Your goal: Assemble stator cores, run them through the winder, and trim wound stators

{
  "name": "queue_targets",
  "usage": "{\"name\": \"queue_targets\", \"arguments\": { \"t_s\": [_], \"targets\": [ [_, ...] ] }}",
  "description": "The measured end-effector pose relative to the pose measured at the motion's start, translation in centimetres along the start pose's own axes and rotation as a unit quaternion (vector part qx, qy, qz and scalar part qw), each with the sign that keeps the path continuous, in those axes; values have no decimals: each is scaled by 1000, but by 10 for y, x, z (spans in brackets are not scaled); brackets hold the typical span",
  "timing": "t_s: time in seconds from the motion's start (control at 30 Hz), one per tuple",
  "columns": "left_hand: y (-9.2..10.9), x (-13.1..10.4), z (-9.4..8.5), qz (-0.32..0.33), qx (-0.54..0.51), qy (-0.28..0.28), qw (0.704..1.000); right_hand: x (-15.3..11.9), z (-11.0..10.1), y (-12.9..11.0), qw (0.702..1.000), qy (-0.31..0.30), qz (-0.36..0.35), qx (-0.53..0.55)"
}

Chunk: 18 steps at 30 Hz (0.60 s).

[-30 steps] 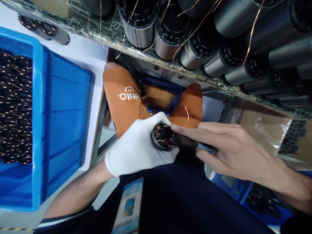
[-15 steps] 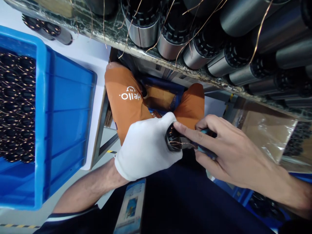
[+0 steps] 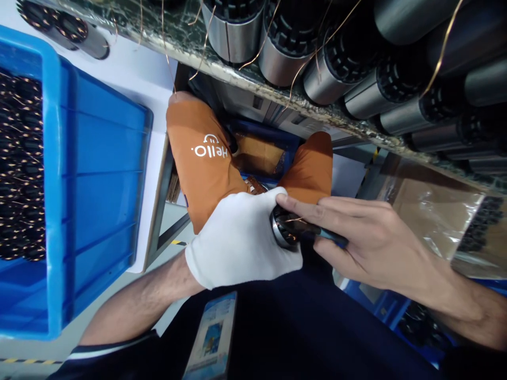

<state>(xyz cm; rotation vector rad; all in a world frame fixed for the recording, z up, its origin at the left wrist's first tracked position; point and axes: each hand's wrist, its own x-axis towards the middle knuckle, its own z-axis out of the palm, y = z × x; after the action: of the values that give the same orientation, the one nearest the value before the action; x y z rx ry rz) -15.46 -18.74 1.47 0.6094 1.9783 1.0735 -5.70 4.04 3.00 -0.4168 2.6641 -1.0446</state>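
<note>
My left hand, in a white glove, is wrapped round a motor stator, a metal cylinder with a dark inner end and copper wire. It is held over my lap, its open end facing right. My bare right hand grips pliers with dark jaws and blue-green handles. The jaws reach in at the stator's end, where a thin copper wire shows beside them. My right index finger stretches along to the gloved thumb. The jaw tips are hidden inside the end.
Several metal stators with loose copper wires stand along the bench edge above my knees. At left, a blue crate holds many wound parts. Two stators lie behind it. A plastic-covered box is at right.
The pliers have closed up and moved into the stator's end. My right hand has tightened round the handles. The view has shifted slightly; my left hand keeps its hold.
</note>
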Motion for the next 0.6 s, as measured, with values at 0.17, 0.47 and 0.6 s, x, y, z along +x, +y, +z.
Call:
{"name": "queue_targets", "arguments": {
  "t_s": [0.17, 0.47, 0.6],
  "targets": [
    [-18, 14, 7, -24, -201, -40, 978, 10, 4, 15, 994, -15, 42, 104],
    [-55, 3, 38, -6, -450, -13, 893, 24, 31, 37, 958, 51, 66, 276],
    [-58, -15, 10, 227, -11, 135, 964, 31, 32, 57, 863, -85, 159, 473]
  ]
}}
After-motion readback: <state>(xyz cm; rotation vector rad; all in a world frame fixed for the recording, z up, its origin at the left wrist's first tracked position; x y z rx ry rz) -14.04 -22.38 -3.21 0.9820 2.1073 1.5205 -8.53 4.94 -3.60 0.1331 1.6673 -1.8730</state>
